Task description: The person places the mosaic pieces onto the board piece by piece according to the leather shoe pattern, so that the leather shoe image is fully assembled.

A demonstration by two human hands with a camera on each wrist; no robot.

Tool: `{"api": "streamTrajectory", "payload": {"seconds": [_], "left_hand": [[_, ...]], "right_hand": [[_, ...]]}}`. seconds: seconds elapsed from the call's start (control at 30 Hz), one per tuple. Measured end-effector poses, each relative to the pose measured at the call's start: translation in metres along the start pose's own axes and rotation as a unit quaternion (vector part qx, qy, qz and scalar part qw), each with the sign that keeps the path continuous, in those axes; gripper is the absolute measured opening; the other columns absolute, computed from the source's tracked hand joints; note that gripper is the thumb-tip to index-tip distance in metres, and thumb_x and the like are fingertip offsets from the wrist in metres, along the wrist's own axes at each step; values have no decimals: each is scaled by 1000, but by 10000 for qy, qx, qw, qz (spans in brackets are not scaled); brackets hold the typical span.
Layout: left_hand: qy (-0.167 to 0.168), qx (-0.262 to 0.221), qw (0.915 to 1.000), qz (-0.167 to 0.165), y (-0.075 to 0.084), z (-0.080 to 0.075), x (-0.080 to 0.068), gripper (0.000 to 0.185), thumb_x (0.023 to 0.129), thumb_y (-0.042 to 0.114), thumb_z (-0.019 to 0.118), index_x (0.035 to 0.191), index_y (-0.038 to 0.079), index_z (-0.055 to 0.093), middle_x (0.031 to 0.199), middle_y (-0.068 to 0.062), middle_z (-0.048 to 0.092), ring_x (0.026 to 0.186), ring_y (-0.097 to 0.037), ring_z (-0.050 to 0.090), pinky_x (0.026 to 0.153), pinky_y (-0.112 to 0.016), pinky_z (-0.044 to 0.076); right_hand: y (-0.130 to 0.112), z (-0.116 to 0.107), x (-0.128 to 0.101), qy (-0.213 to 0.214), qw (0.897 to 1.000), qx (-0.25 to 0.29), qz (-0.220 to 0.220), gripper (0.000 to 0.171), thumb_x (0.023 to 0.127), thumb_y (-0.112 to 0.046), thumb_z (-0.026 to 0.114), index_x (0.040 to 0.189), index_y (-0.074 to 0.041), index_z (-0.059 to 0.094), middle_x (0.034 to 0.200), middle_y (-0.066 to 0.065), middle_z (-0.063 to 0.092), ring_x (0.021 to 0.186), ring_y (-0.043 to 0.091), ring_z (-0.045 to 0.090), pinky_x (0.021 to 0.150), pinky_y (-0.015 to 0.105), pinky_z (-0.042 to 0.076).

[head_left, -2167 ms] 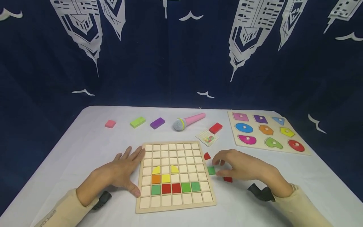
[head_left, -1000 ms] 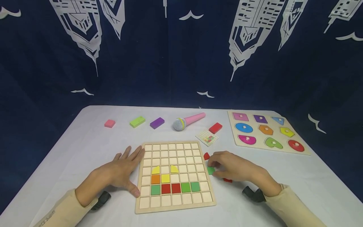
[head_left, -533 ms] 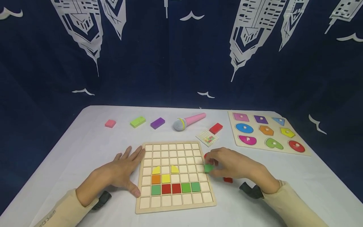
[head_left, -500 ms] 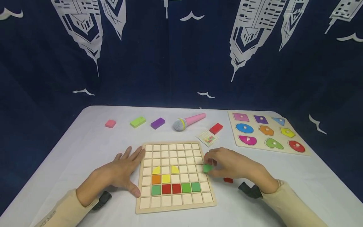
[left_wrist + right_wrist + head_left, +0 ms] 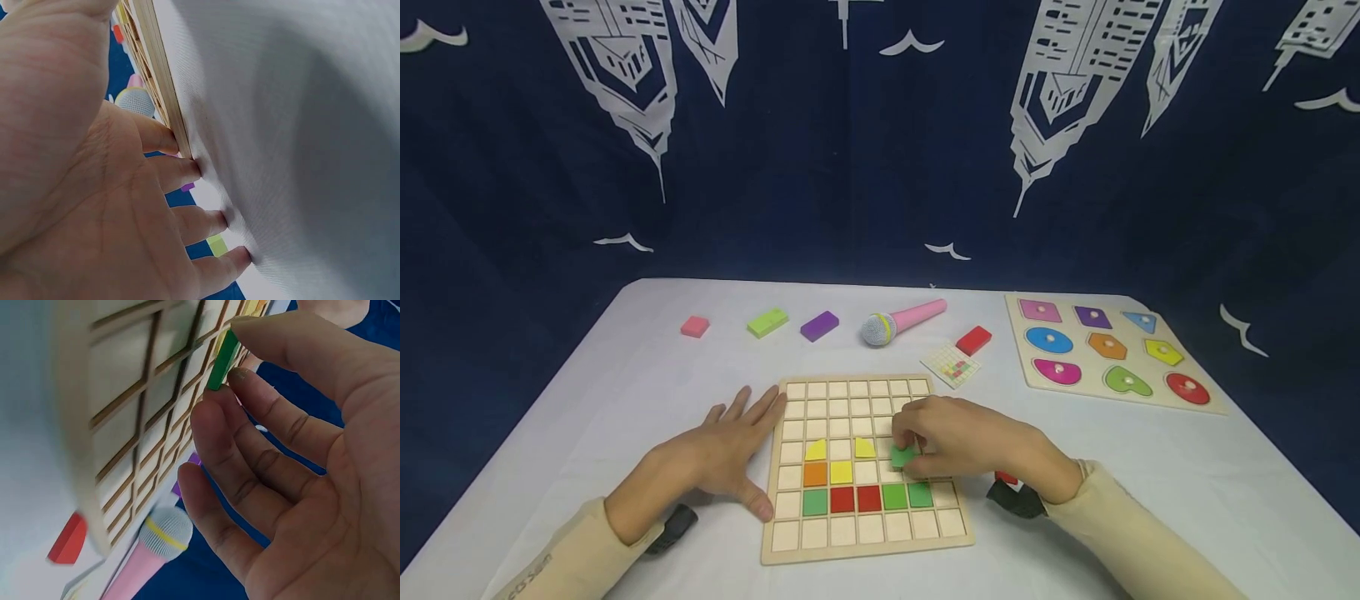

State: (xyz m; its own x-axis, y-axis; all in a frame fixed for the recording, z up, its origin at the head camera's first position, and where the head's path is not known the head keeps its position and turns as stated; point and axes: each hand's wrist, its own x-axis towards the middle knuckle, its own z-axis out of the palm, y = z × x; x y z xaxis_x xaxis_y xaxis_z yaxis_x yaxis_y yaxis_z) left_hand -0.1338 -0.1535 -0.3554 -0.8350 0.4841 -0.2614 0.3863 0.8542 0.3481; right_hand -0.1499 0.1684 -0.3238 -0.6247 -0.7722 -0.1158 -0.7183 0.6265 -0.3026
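A wooden grid board (image 5: 868, 550) lies on the white table. Coloured pieces sit in some cells: an orange tile (image 5: 815, 474), a yellow tile (image 5: 841, 472), red tiles (image 5: 856, 499), green tiles (image 5: 907, 497) and two cut-corner yellow pieces (image 5: 865, 448). My right hand (image 5: 962, 437) pinches a green tile (image 5: 224, 360) between thumb and fingertips, above the board's right half. The right wrist view shows the tile held on edge, apart from the cells. My left hand (image 5: 718, 458) rests with fingers spread against the board's left edge, fingertips on the cloth (image 5: 206, 250).
Behind the board lie a pink block (image 5: 695, 327), a lime block (image 5: 767, 322), a purple block (image 5: 819, 326), a toy microphone (image 5: 902, 322), a red block (image 5: 973, 340) and a pattern card (image 5: 951, 366). A shape puzzle board (image 5: 1116, 354) lies back right. A red piece (image 5: 67, 540) lies beside the grid.
My right hand has picked up the green tile from the table right of the board and carried it left over the grid. The left hand has stayed in place.
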Motion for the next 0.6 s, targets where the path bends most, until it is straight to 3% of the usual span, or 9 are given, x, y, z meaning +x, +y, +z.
{"api": "streamTrajectory", "payload": {"seconds": [0.6], "left_hand": [[-61,13,10000,-4,-1,0,1,149,50,68,86,160,1,11,168,-20,5,151,-52,0,117,-72,9]], "right_hand": [[-16,6,39,-338,9968,-383,-616,14,87,-24,75,94,-19,65,81,-8,58,77,4,50,69,20,42]]}}
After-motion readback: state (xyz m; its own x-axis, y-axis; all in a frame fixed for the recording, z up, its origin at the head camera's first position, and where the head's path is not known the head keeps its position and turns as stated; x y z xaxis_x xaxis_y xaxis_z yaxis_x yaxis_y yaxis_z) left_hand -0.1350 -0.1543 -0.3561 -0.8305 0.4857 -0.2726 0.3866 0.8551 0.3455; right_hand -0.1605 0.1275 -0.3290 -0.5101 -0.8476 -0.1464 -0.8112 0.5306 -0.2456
